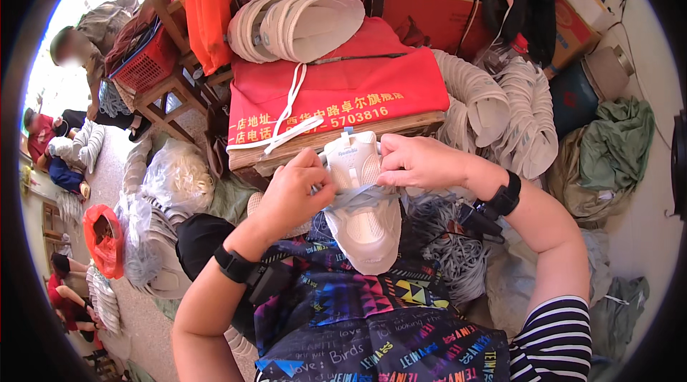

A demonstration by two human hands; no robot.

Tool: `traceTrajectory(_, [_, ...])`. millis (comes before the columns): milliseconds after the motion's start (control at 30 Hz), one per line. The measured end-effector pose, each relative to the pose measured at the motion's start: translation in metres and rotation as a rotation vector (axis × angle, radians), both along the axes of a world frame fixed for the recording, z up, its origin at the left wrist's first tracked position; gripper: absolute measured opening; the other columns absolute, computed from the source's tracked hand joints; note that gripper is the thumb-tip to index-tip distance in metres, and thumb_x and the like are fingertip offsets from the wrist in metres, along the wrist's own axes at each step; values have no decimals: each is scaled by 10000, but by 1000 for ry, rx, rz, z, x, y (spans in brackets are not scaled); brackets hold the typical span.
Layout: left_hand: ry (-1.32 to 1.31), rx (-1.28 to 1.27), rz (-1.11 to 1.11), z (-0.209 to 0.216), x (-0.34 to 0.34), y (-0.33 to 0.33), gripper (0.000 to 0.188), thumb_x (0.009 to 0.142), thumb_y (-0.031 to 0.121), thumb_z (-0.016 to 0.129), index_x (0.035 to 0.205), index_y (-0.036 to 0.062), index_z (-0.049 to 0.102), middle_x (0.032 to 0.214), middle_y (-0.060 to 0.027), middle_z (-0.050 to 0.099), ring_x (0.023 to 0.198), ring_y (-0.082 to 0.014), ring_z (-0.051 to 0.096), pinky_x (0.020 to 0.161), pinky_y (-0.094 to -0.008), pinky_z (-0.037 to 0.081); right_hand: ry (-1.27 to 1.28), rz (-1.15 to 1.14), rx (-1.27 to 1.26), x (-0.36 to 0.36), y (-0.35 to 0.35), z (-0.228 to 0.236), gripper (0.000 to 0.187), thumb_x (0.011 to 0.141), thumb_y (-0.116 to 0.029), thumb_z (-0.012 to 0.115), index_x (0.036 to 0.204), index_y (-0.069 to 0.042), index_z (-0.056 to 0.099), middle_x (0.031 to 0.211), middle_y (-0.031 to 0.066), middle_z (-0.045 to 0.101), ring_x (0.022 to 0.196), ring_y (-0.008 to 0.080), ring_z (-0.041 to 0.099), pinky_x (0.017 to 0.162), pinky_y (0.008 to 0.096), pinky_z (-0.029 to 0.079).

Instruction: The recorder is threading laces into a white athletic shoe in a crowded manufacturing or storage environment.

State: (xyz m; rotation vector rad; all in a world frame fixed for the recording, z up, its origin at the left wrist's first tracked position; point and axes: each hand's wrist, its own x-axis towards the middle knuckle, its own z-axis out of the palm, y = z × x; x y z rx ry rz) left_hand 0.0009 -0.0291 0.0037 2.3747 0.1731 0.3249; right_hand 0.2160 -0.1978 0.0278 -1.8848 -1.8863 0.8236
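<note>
An off-white shoe upper point(365, 235) rests on my lap against the wooden bench edge, toe toward me and tongue away. A pale grey shoelace point(358, 196) crosses its eyelet area. On the left side, my left hand point(297, 192) is closed, with curled fingers where the lace leaves the upper. Its exact grip is partly hidden. My right hand point(426, 162) pinches the upper's right edge beside the tongue, thumb and forefinger together. Beyond them, white laces point(293, 99) lie on a red cloth point(401, 71) over the bench.
Nested shoe uppers point(315, 28) lie on the bench, with further stacks point(526, 114) to its right. A bundle of grey laces point(454, 260) hangs right of my lap. Plastic bags point(179, 174) and a red basket point(147, 60) stand left. Other people point(89, 60) sit at far left.
</note>
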Motion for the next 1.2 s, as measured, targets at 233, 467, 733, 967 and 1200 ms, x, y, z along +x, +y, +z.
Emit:
traceTrajectory(233, [-214, -410, 298, -10, 4, -32, 110, 823, 132, 715, 800, 26, 699, 878, -57, 541, 868, -203, 538, 721, -339, 455, 294, -472, 161, -31, -3, -30, 254, 788, -253, 758, 733, -34, 641, 879, 64, 504, 772, 202, 558, 703, 328, 462])
traceTrajectory(467, [-373, -923, -71, 63, 1, -27, 181, 984, 189, 578, 923, 31, 640, 898, -2, 565, 900, -111, 509, 855, -264, 407, 571, -518, 389, -65, 13, 51, 173, 901, -156, 685, 803, -23, 633, 855, -3, 522, 684, 90, 550, 608, 269, 457])
traceTrajectory(733, [-212, -1209, 239, 24, -14, -9, 185, 1025, 201, 518, 1075, 47, 608, 759, 34, 557, 597, -18, 420, 528, -155, 305, -181, -238, 244, -47, 15, 17, 141, 892, -102, 608, 986, -6, 562, 870, 198, 625, 774, 377, 617, 698, 408, 501])
traceTrajectory(967, [-165, -1261, 228, -1, -27, 11, 187, 1008, 136, 529, 1143, 26, 597, 836, 3, 635, 626, -20, 457, 555, -162, 345, 285, -351, 26, -51, 11, 17, 214, 918, -15, 543, 1132, -2, 547, 950, 82, 640, 869, 179, 651, 763, 318, 527])
traceTrajectory(1200, [-143, -1356, 204, -17, -31, 7, 177, 1010, 137, 525, 1111, 15, 604, 827, -1, 634, 618, -21, 447, 556, -162, 341, 530, -536, -106, -58, 17, 30, 208, 949, -10, 496, 1139, -7, 582, 955, 62, 673, 848, 100, 650, 730, 246, 537])
